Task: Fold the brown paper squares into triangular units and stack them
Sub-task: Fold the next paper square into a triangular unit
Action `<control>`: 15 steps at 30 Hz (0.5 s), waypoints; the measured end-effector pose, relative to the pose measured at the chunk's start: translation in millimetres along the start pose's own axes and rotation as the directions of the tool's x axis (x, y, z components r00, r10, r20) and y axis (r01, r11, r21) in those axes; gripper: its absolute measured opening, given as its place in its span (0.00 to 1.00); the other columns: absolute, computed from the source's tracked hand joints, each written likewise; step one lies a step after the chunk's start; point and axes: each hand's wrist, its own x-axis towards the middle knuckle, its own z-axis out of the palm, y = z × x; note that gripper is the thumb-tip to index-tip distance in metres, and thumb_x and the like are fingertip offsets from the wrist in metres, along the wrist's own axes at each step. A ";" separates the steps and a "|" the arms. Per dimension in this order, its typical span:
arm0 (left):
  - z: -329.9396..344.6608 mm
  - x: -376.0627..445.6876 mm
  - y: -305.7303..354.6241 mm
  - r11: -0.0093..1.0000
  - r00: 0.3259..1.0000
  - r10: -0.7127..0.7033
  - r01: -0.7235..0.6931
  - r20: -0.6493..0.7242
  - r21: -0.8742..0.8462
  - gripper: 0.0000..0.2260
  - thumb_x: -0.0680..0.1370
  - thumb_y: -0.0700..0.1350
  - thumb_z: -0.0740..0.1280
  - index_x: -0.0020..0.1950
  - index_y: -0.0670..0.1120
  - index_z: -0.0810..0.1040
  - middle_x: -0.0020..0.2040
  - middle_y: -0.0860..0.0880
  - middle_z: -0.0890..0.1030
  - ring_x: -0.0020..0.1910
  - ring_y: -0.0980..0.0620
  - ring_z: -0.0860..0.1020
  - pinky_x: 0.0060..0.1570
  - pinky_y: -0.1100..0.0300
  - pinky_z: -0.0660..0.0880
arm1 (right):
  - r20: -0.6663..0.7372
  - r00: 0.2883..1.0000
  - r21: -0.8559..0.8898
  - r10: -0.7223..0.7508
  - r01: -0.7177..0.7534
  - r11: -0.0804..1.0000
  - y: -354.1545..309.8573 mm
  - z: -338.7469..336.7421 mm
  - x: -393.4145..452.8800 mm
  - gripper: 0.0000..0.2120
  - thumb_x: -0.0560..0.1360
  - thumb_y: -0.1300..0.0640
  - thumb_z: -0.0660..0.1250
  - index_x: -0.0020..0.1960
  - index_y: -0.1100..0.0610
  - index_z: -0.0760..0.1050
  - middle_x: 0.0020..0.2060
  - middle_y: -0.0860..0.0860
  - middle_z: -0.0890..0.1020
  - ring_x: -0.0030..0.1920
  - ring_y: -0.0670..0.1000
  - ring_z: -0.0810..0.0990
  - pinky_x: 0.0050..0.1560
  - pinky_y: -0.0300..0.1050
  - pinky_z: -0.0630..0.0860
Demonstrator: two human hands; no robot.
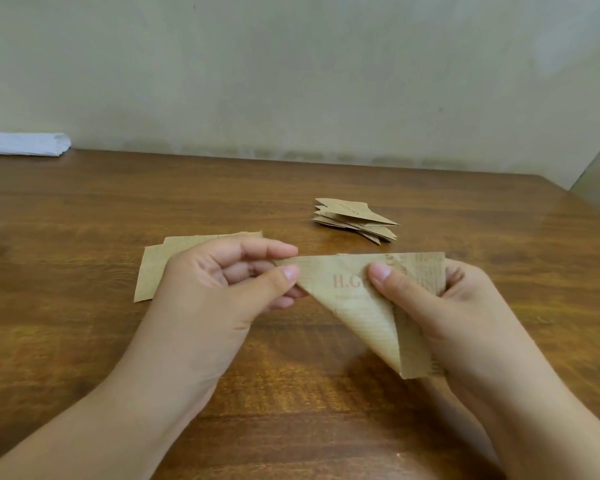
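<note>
Held in the air above the brown wooden table [84,209]: a half-folded triangle of brown printed paper [357,303], left tip pinched between thumb and forefinger of the left hand [215,289], right side gripped by the right hand [440,303] with thumb on the front, fingers curled behind. Likely trouble: uneven pull skewing the crease, or slipping corners leaving edges misaligned. Beyond, a pile of finished brown triangular units [355,221]; behind the left hand, flat brown paper squares [156,268] waiting
</note>
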 end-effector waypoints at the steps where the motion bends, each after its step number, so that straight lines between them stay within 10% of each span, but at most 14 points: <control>1: 0.0 0.0 0.0 1.000 1.000 -0.005 0.005 -0.001 0.003 0.07 0.62 0.39 0.71 0.36 0.47 0.85 0.33 0.43 0.84 0.31 0.53 0.82 0.32 0.66 0.79 | -0.001 1.000 0.000 0.000 0.000 1.000 0.1 0.0 0.3 0.11 0.62 0.48 0.71 0.38 0.53 0.84 0.34 0.54 0.85 0.30 0.48 0.81 0.27 0.39 0.74; 15: -1.7 0.3 2.1 1.000 0.999 -0.012 0.012 0.030 0.008 0.07 0.62 0.41 0.71 0.38 0.47 0.86 0.35 0.43 0.84 0.33 0.52 0.83 0.35 0.66 0.79 | 0.006 1.000 0.020 0.022 -0.022 1.000 1.6 -1.9 2.2 0.12 0.61 0.47 0.71 0.38 0.54 0.84 0.34 0.54 0.85 0.31 0.48 0.81 0.29 0.38 0.74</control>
